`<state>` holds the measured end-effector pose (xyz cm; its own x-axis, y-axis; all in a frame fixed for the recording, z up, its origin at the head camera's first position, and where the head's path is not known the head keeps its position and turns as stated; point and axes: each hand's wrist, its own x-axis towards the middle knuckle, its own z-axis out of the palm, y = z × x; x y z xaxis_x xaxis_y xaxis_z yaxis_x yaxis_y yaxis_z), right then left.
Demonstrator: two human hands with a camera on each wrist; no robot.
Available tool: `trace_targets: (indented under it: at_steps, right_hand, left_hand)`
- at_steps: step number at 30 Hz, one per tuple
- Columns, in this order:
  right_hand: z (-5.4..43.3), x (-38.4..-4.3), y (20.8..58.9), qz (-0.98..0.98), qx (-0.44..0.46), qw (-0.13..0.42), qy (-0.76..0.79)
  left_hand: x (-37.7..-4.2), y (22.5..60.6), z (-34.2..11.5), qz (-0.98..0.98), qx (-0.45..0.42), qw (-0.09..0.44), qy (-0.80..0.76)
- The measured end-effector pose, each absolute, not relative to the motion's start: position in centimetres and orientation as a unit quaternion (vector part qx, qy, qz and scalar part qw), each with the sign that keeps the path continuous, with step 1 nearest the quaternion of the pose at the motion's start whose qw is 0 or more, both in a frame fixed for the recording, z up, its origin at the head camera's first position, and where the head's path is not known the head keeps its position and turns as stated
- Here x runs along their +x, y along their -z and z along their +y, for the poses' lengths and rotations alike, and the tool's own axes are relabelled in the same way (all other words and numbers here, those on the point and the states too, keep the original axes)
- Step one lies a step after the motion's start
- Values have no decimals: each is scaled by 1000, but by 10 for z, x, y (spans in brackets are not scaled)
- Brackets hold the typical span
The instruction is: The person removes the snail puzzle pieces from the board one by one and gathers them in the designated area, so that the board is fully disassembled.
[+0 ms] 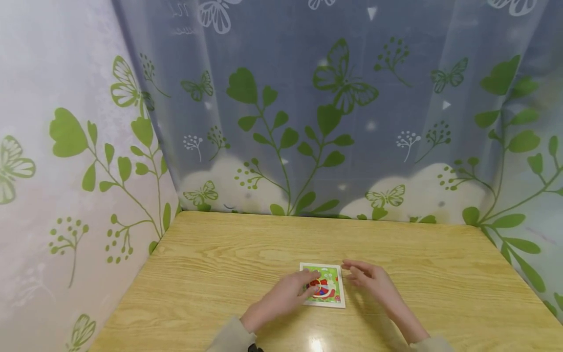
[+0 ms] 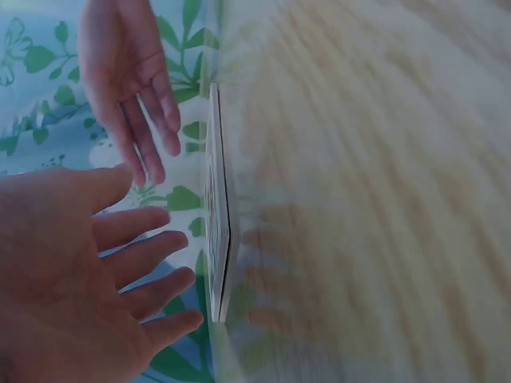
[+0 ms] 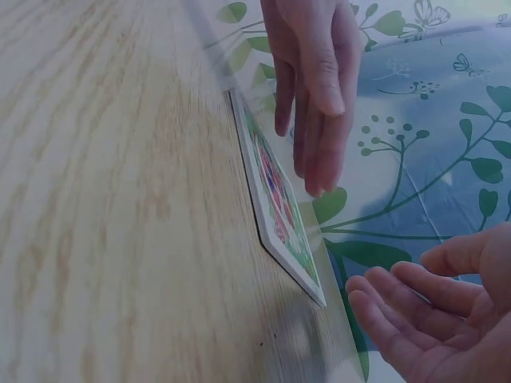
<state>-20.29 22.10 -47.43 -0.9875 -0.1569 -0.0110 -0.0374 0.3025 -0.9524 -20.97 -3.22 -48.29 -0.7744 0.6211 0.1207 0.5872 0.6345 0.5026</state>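
A flat square picture board (image 1: 333,301) with a white rim lies on the table, showing a snail in red, blue and white on green. It looks like a child's puzzle. My left hand (image 1: 286,295) is over the board's left part, fingers extended, covering some of the picture. In the right wrist view a gap shows between that left hand (image 3: 319,72) and the board (image 3: 275,199). Just beyond the board's right edge is my right hand (image 1: 374,282), its fingers loosely bent and holding nothing. From the left wrist, the board (image 2: 219,239) appears edge-on.
The board lies on a wood-grain table (image 1: 220,274), towards its front. Cloth hangings (image 1: 281,122) printed with green leaves and butterflies rise along the table's back and both sides. Light glares on the tabletop near the front.
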Motion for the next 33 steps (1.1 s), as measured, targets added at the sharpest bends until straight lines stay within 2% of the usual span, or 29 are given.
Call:
trace_targets:
  at_steps: [5, 13, 21, 33]
  right_hand:
    - [218, -207, 474, 813, -78, 32, 576]
    - [215, -215, 475, 820, -98, 17, 564]
    - [216, -221, 476, 863, -100, -7, 495]
    - [214, -228, 479, 902, -104, -2, 420]
  left_hand:
    - [-203, 484, -29, 909, 380, 25, -171]
    - [-196, 486, -28, 922, 378, 33, -74]
    - [-196, 484, -27, 922, 382, 38, -46]
    - [-199, 478, -21, 925, 379, 28, -29]
